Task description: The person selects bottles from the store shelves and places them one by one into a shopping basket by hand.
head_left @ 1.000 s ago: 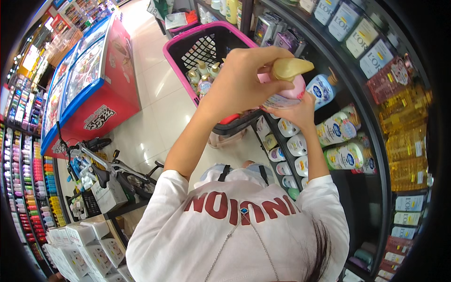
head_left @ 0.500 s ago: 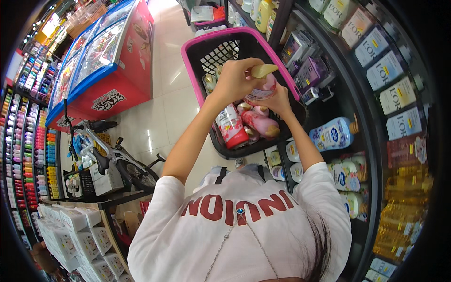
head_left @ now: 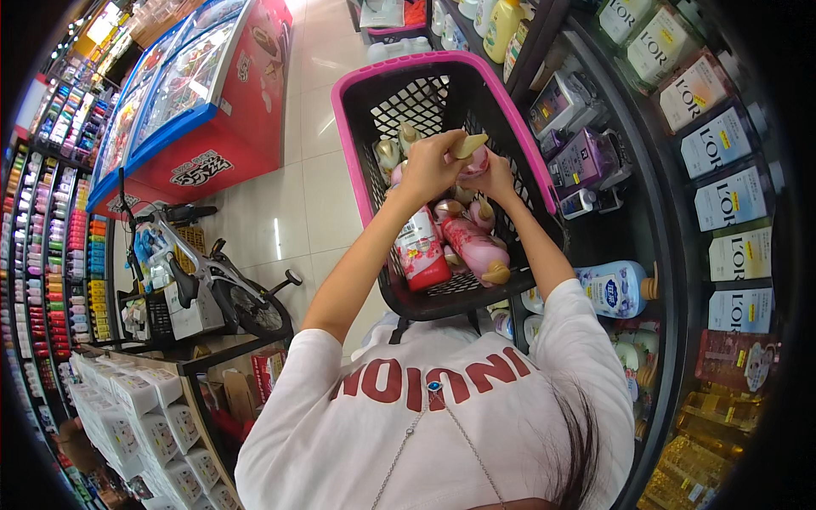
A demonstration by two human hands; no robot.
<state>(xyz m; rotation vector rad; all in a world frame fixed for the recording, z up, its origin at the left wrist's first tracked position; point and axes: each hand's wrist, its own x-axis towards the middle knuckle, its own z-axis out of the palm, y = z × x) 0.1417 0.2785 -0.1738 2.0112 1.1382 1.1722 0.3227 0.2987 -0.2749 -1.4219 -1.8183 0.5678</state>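
In front of me stands a black shopping basket (head_left: 352, 161) with a pink rim. Both my hands reach inside it and hold a pink pump bottle (head_left: 474, 163) with a gold pump head. My left hand (head_left: 432, 167) is closed around the bottle's top by the pump. Lower on the bottle, my right hand (head_left: 495, 180) grips its side; part of the body is hidden behind my hands. Below them lie a red and white bottle (head_left: 422, 251) and a pink bottle with a gold cap (head_left: 476, 248). Several more gold-topped bottles (head_left: 388, 155) rest at the basket's left side.
Close on the right are shelves with boxed bottles (head_left: 721, 201), a purple package (head_left: 585, 161) and a blue pump bottle (head_left: 614, 287). To the left stand a red and blue chest freezer (head_left: 229, 127) and a bicycle (head_left: 204, 268). White tubs (head_left: 157, 433) are stacked at the lower left.
My hands have lowered the pump bottle deeper into the basket. The basket sits a little lower and farther right in view, and more of its contents shows.
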